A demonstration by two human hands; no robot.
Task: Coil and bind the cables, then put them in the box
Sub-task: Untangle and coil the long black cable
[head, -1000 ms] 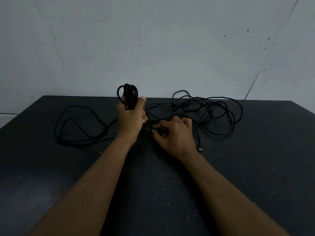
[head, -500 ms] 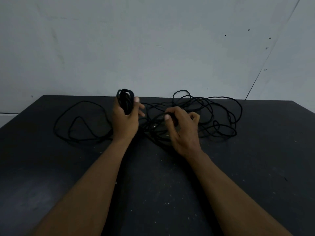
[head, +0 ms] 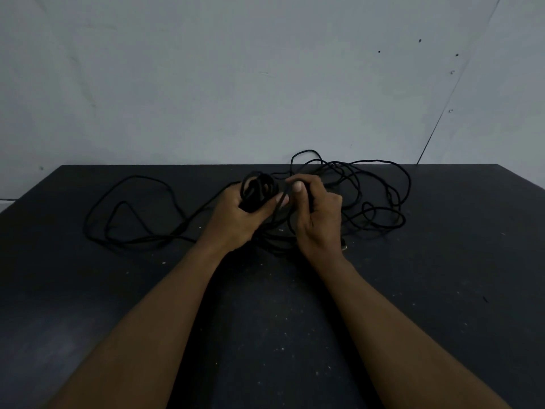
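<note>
My left hand (head: pixel 236 215) grips a small coil of black cable (head: pixel 258 188) above the middle of the dark table (head: pixel 88 290). My right hand (head: pixel 317 214) is right beside it and pinches a strand of the same cable between thumb and fingers, the strand running to the coil. Loose black cable loops (head: pixel 129 214) trail over the table to the left. A tangled heap of black cable (head: pixel 374 196) lies behind and to the right of my right hand. A plug end (head: pixel 344 246) shows by my right wrist. No box is in view.
The table's far edge meets a grey wall (head: pixel 265 84). Pale specks dot the table top near my forearms.
My right hand has brought its strand left and up to the coil. The left hand has tilted the coil toward it. The left loops have shifted a little.
</note>
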